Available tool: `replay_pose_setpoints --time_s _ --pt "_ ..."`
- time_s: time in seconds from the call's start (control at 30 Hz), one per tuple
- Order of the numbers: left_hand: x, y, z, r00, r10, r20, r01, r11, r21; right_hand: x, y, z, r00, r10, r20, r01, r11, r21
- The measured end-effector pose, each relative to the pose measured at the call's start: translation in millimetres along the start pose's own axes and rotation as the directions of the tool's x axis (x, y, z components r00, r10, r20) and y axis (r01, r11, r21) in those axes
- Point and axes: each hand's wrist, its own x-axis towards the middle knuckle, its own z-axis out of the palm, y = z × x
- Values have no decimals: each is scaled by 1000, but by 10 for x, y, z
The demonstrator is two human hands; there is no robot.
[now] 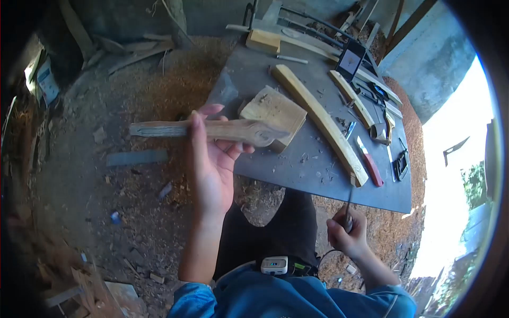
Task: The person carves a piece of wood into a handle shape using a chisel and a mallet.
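Note:
A carved piece of wood (233, 131) with a rounded, grooved end at its right lies across my left hand (209, 164). The thumb presses over it while the fingers support it from below, raised left of the table. Low at the table's front edge, my right hand (349, 230) is wrapped round the handle of a chisel (351, 196). The chisel's thin shank points up, and its flat tip overlaps the end of a long wooden bar (318, 119) in view; contact cannot be told. A thick wood block (273, 114) sits behind the carved piece.
On the grey table (286, 177) lie a red-handled knife (370, 163), a second wooden bar (352, 98), a propped phone (350, 61), a black clamp (401, 164) and wood chips. Shavings and scraps cover the ground. A small white device (274, 265) is at my waist.

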Motion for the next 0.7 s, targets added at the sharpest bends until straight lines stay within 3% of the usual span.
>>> replay_pose_setpoints --time_s 0.03,0.17,0.23,0.3,0.43,0.6,0.63,0.7 --pt "-28 -73 -47 1000 -1 21 1 1000 2 -53 164 91 984 -133 -116 140 989 46" --pt "-170 -256 -45 992 -75 99 74 997 17 18 196 467 888 -119 -445 259 928 268" --pt "-266 -273 62 989 -114 98 111 993 41 126 5 467 932 -112 -344 244 896 371" --pt "-359 -326 165 979 -163 119 161 987 23 258 -122 390 936 -140 -322 234 933 273" --pt "-536 -460 273 957 -223 187 239 968 -73 472 -437 368 932 -158 -326 308 820 483" --pt "-706 -573 488 946 -265 185 263 964 36 704 -510 300 901 -301 -313 432 687 584" --pt "-725 -583 509 943 -273 189 268 962 47 729 -538 294 898 -261 -355 429 697 574" --pt "-754 -545 434 868 -399 296 340 912 230 797 -540 222 887 -268 -376 453 659 601"
